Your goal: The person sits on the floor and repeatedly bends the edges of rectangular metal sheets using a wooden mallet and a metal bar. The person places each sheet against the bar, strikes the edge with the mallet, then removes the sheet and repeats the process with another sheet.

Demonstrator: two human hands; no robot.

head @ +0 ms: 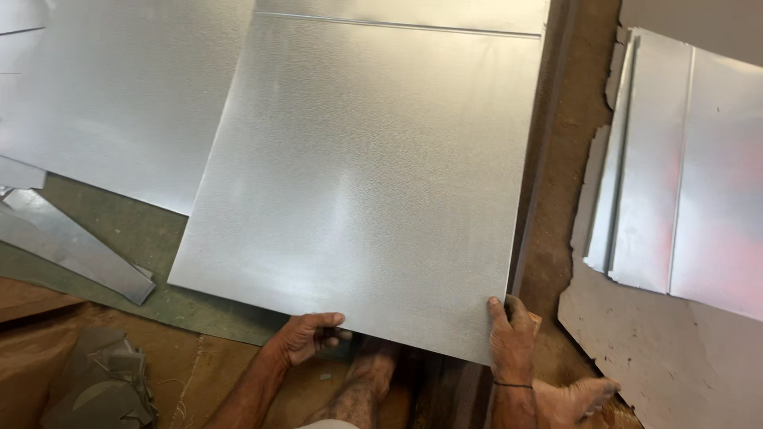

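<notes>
While both hands grip its near edge, galvanized sheet point(358, 175) stretches away, tilted rightward.

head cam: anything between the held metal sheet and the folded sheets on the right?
Yes, in the head view: a dark upright edge strip runs right beside the held sheet, then a bare brown strip of floor before the folded sheets.

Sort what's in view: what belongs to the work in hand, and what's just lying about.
In hand:
metal sheet, gripped at its near edge by the left hand and right hand.

Lying about:
second sheet at left
narrow strip
folded panels at right
scrap offcuts
</notes>
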